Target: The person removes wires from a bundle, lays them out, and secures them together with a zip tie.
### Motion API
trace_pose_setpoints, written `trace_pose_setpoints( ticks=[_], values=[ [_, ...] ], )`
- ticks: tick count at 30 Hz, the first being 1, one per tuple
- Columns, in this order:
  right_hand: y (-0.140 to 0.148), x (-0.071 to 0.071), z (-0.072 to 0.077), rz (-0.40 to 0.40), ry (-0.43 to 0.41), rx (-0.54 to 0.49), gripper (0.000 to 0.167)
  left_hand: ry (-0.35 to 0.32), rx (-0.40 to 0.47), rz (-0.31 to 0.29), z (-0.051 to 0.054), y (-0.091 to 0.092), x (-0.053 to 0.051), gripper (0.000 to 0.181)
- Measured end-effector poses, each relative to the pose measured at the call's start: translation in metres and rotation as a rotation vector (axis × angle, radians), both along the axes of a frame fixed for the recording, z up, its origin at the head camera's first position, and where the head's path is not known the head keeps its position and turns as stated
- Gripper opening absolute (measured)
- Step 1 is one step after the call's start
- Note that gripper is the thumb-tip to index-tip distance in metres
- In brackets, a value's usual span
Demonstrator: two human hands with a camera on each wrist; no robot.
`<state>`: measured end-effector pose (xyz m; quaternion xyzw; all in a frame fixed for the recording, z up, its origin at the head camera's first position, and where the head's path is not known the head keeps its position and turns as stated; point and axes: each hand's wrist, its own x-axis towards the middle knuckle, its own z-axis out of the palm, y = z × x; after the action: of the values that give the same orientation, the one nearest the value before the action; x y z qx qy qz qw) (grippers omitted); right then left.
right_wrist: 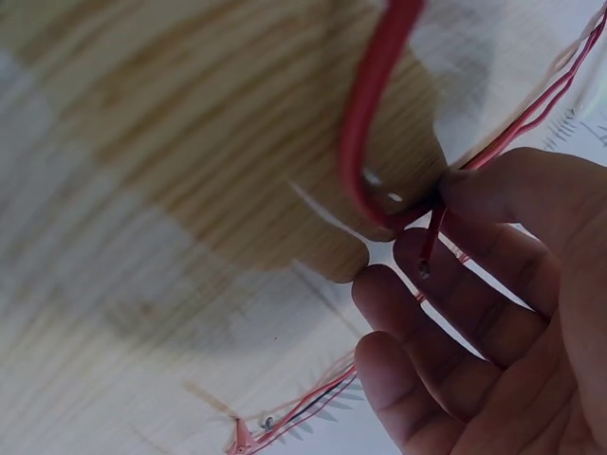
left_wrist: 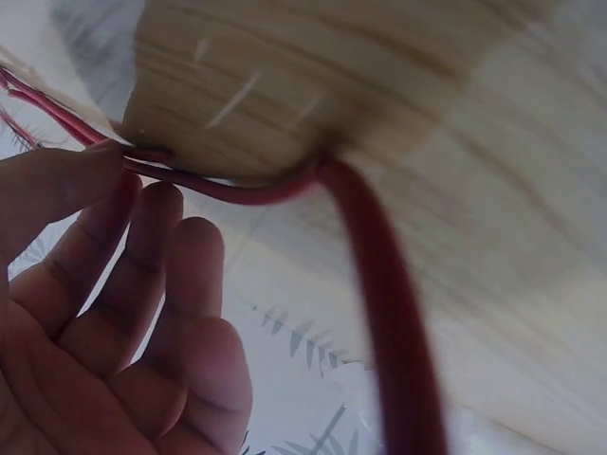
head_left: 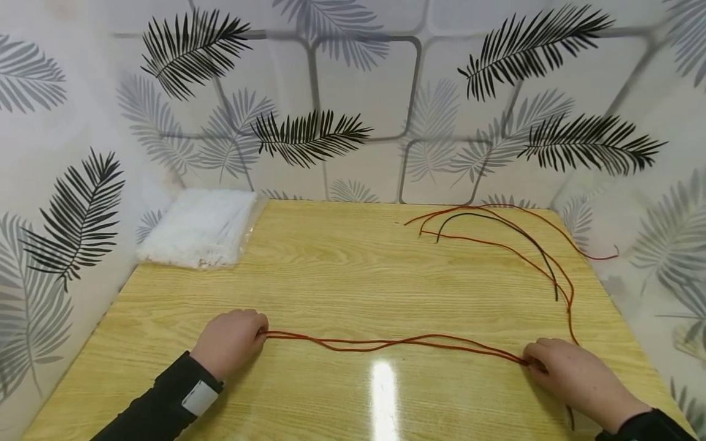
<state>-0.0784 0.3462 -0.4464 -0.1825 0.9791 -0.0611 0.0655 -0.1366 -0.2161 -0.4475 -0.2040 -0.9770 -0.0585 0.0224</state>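
Two lengths of thin red wire [head_left: 358, 350] run side by side between the hands, crossing each other over the wooden table [head_left: 325, 269]. At their left end, my left hand [head_left: 234, 343] pinches them between thumb and index finger. The left wrist view shows one red wire [left_wrist: 379, 284] bending away past the fingertips, the other fingers [left_wrist: 194, 265] loosely bent. My right hand [head_left: 584, 376] pinches the right end. In the right wrist view, a short cut wire end [right_wrist: 424, 261] sticks out below the thumb, and another part of the wire curves upward.
At the back right lie more loose red wires [head_left: 507, 248] and a black wire [head_left: 521, 229], one red wire overhanging the right edge. A clear plastic bag [head_left: 198, 226] of white items sits at the back left. Patterned cloth [head_left: 364, 86] surrounds the table behind.
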Motion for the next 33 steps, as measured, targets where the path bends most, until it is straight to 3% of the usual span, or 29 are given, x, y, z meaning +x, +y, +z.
trace_pose_setpoints(
  ticks=[9, 15, 20, 27, 33],
  values=[
    [-0.003, 0.003, -0.002, 0.013, 0.064, 0.033, 0.016, -0.021, 0.012, 0.002, -0.002, 0.003, 0.004, 0.013],
    [-0.007, 0.007, -0.003, -0.006, 0.059, 0.058, 0.014, -0.003, 0.000, -0.002, -0.002, 0.005, 0.007, 0.014],
    [-0.013, 0.006, -0.001, -0.042, 0.053, 0.016, 0.015, 0.002, -0.001, 0.005, 0.001, 0.006, 0.011, 0.018],
    [-0.021, -0.012, 0.015, -0.106, 0.038, -0.051, 0.022, 0.000, -0.002, 0.003, 0.001, 0.006, 0.015, 0.041],
    [-0.021, -0.047, 0.032, -0.143, 0.045, -0.054, 0.026, 0.012, -0.006, -0.008, 0.001, 0.005, 0.019, 0.062]
  ],
)
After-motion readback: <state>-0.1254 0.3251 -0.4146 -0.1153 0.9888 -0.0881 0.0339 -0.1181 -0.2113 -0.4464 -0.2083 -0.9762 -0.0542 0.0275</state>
